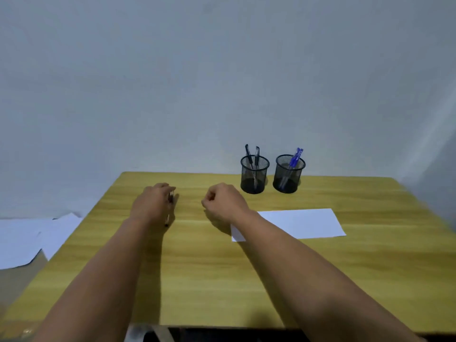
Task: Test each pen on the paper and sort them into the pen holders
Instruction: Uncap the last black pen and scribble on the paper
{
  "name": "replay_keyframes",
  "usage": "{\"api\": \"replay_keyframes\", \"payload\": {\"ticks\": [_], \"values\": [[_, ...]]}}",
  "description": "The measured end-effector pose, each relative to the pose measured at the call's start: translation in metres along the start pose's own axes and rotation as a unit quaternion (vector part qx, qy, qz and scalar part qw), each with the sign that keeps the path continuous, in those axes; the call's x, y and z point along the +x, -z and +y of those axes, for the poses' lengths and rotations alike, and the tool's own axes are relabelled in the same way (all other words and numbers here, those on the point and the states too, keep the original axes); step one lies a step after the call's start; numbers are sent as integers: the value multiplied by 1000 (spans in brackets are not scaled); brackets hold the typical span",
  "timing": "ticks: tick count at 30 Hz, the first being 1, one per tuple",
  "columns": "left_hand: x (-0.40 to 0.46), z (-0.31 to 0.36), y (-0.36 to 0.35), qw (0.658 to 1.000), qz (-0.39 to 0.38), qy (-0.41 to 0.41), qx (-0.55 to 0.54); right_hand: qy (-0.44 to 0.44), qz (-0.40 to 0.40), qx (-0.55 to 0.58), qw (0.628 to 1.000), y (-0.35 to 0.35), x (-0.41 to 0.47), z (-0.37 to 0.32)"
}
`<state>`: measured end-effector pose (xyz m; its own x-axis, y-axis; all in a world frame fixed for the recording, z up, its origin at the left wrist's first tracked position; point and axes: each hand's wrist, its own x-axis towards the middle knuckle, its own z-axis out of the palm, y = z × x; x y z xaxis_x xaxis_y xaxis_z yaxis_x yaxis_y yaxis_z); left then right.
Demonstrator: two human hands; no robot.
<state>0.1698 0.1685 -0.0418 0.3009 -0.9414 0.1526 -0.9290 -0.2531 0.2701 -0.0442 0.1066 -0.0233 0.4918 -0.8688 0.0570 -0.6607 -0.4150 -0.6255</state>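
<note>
My left hand [154, 202] grips a pen [169, 208] over the left middle of the yellow wooden table [197, 280]; the pen's dark tip points down toward me. My right hand [223, 201] hovers beside it with its fingers curled, and nothing shows in it. A white sheet of paper [301, 222] lies to the right, partly under my right forearm. Two black mesh pen holders stand at the back: the left holder [254, 174] has two black pens, the right holder [288, 174] has blue pens.
Loose white sheets [27, 239] lie on a lower surface left of the table. A grey wall runs right behind the table's far edge. A dark object sits below the table's near edge.
</note>
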Motion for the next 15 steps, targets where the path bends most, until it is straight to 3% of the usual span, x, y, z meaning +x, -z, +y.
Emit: {"api": "replay_keyframes", "payload": {"ticks": [6,15], "values": [[18,-33,-10,998,-48,-37,-34,20,-48,-11,999,-56,25,-27],[16,-30,-15,999,8,-40,1,4,1,-50,999,-69,22,-16]]}}
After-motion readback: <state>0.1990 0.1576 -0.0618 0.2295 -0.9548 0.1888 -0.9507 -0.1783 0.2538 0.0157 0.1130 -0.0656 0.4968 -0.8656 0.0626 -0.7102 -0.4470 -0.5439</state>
